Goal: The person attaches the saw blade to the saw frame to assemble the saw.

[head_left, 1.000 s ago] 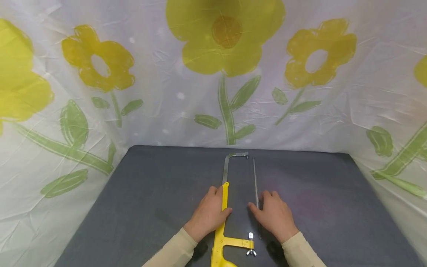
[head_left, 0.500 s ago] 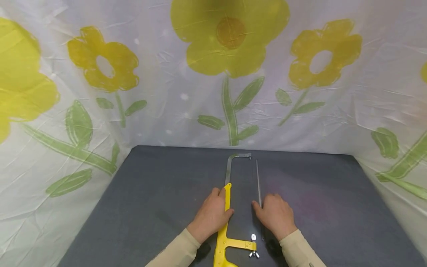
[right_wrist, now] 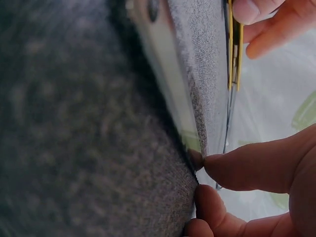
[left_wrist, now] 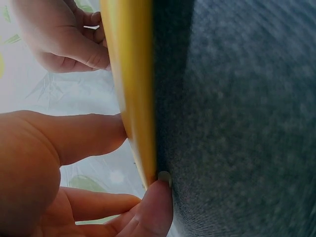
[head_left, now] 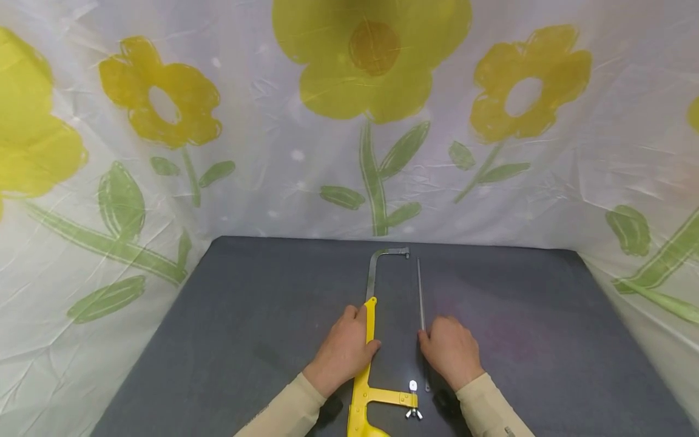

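Gripping yellow hacksaw frame [head_left: 371, 321] around its bar with left hand [head_left: 341, 348] — pinching thin metal blade [head_left: 421, 297] between thumb and fingers of right hand [head_left: 450, 352]. Seen roughly parallel and apart, with blade to right, pointing away toward flower-print curtain [head_left: 256, 130] — on or just above dark table [head_left: 262, 285], cannot tell which.

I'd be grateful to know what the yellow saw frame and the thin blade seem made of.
Yellow saw frame: probably painted metal, smooth, with small rivet-like dots and a shiny grey front bar. Thin blade: likely steel, its grey face glossy and reflective.
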`<state>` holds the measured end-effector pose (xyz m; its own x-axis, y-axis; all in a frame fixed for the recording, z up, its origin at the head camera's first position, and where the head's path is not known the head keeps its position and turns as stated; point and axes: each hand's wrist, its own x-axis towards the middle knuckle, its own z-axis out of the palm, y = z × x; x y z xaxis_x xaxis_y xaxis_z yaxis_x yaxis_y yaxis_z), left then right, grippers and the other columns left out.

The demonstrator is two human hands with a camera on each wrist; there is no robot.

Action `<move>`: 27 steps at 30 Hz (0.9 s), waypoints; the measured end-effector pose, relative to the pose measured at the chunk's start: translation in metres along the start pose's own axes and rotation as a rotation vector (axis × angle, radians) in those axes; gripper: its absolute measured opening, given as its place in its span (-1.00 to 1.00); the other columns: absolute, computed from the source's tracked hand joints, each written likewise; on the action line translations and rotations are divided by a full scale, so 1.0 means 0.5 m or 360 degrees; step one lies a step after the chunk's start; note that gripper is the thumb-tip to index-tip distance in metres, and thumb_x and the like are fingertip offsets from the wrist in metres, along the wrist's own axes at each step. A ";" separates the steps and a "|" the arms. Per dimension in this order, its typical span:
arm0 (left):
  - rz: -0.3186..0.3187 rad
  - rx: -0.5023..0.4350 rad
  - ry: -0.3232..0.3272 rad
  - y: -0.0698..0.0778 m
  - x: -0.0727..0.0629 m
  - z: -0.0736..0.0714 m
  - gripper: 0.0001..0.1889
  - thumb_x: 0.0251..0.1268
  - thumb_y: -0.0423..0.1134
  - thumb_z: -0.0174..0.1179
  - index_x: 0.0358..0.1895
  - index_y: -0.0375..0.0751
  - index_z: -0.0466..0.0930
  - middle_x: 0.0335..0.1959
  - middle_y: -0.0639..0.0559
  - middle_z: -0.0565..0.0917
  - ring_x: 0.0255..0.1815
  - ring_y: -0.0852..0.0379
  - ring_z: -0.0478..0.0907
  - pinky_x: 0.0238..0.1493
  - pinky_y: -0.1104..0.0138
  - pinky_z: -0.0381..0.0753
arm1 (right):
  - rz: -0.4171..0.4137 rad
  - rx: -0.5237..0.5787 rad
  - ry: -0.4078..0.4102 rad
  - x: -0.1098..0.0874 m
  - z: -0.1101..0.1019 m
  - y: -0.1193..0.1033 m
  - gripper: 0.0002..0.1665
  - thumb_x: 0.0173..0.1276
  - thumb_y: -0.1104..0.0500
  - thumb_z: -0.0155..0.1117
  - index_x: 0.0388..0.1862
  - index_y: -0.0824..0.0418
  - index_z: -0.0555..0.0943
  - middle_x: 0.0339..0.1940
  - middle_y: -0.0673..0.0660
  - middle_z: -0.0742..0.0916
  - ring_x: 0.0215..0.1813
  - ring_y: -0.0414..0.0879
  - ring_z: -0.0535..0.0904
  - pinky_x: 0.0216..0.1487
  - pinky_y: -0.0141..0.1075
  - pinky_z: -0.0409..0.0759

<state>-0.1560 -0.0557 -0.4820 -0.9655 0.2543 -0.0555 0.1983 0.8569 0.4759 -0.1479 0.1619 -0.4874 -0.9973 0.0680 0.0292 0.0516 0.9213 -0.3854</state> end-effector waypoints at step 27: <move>-0.0014 -0.0014 0.0006 0.004 -0.002 -0.004 -0.17 0.37 -0.13 0.53 0.57 -0.45 0.37 0.22 -0.25 0.57 -0.14 0.09 0.57 -0.04 0.21 0.74 | 0.0090 0.0092 -0.0099 0.000 -0.008 -0.005 -0.38 0.44 0.08 0.34 -0.86 0.02 0.40 -0.62 0.05 0.51 -0.53 -0.03 0.42 -0.56 -0.14 0.31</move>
<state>-0.1549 -0.0548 -0.4792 -0.9679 0.2449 -0.0567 0.1880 0.8552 0.4830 -0.1478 0.1610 -0.4826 -0.9943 0.0938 -0.0505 0.1064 0.8928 -0.4377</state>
